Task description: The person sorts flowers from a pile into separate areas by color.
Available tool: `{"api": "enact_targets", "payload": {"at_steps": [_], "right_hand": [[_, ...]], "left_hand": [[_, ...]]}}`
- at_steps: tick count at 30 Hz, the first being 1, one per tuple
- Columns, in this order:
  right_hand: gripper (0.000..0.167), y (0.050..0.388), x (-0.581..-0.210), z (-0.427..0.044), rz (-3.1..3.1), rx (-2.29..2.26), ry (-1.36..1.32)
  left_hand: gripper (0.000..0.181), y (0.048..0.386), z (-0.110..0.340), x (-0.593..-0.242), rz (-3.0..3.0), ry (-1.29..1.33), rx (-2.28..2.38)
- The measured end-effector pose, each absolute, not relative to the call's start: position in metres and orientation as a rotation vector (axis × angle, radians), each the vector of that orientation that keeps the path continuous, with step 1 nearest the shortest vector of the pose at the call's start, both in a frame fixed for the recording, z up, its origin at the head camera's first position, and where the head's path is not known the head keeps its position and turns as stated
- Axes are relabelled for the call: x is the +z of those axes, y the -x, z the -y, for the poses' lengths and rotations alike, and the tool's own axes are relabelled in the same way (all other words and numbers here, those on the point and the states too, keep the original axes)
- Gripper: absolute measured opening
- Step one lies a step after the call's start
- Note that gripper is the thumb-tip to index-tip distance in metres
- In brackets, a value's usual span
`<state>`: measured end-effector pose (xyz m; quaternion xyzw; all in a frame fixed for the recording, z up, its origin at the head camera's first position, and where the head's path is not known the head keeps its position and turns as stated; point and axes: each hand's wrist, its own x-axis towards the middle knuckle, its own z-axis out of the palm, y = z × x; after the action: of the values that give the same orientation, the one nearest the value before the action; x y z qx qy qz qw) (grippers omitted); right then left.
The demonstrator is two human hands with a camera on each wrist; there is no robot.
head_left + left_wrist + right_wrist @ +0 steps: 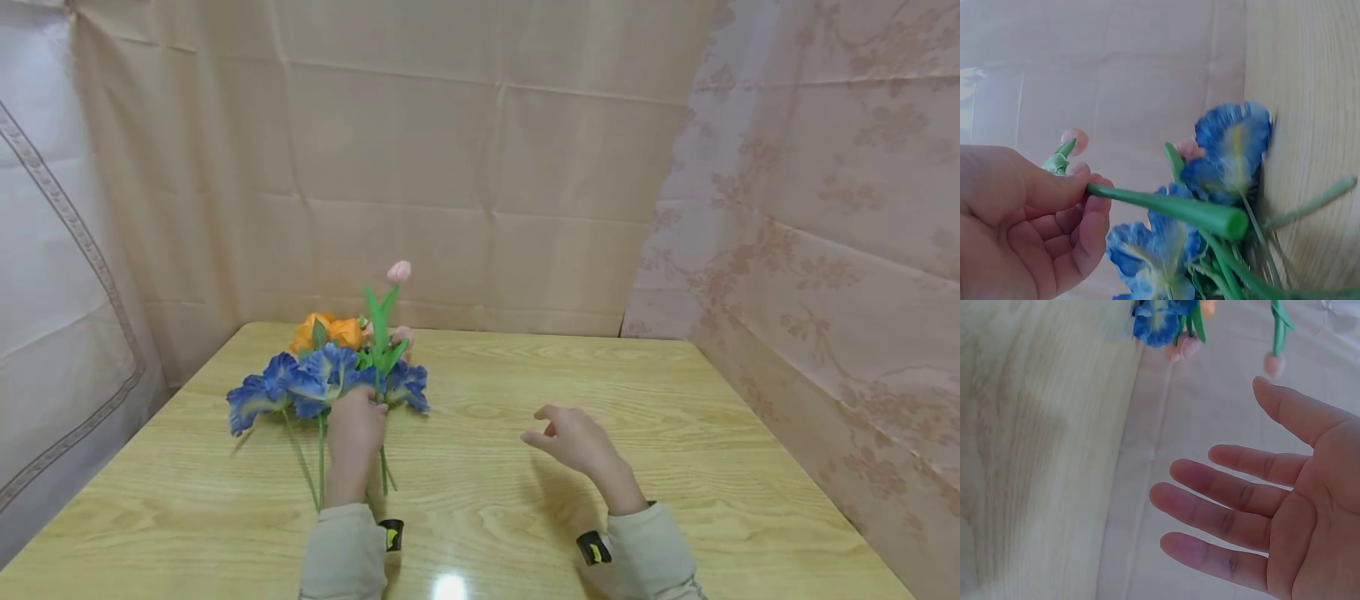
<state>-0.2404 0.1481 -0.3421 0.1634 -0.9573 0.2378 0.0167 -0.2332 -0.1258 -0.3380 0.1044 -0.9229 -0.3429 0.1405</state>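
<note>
The left hand [356,433] pinches the green stem [1166,207] of a pink tulip [399,272] between thumb and fingers. This tulip stands upright above the other flowers, its leaves [381,321] spread below the bud. Blue flowers [324,379] lie around and behind the left hand, with orange flowers [346,332] and another pink tulip [402,335] behind them. Over the table, right of the flowers, the right hand [577,440] holds nothing; its fingers are spread and relaxed in the right wrist view.
Loose green stems [302,458] point toward the front of the wooden table [480,500]. A beige curtain [465,167] hangs behind the table, a patterned pink cloth [840,275] at the right and a white cloth [60,275] at the left.
</note>
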Motion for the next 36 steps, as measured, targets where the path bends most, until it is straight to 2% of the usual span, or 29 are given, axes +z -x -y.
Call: {"api": "enact_targets", "payload": {"at_steps": [6, 17, 21, 28, 36], "right_hand": [[0.040, 0.239, -0.347, -0.139, 2.960, 0.784, -0.600], [0.037, 0.237, -0.360, -0.118, 2.775, 1.079, -0.943], [0.036, 0.233, -0.362, -0.111, 2.713, 1.269, -0.970], [0.024, 0.233, -0.368, -0.105, 2.644, 1.685, -0.995], [0.017, 0.231, -0.366, -0.106, 2.602, 1.846, -0.999]], "left_hand": [[0.029, 0.232, 0.110, -0.337, 2.584, -0.186, -1.141], [0.017, 0.230, 0.072, -0.341, 2.508, 0.098, -1.291], [0.012, 0.228, 0.062, -0.343, 2.519, 0.171, -1.393], [0.011, 0.226, 0.051, -0.346, 2.508, 0.310, -1.540], [0.011, 0.226, 0.045, -0.346, 2.506, 0.358, -1.622]]}}
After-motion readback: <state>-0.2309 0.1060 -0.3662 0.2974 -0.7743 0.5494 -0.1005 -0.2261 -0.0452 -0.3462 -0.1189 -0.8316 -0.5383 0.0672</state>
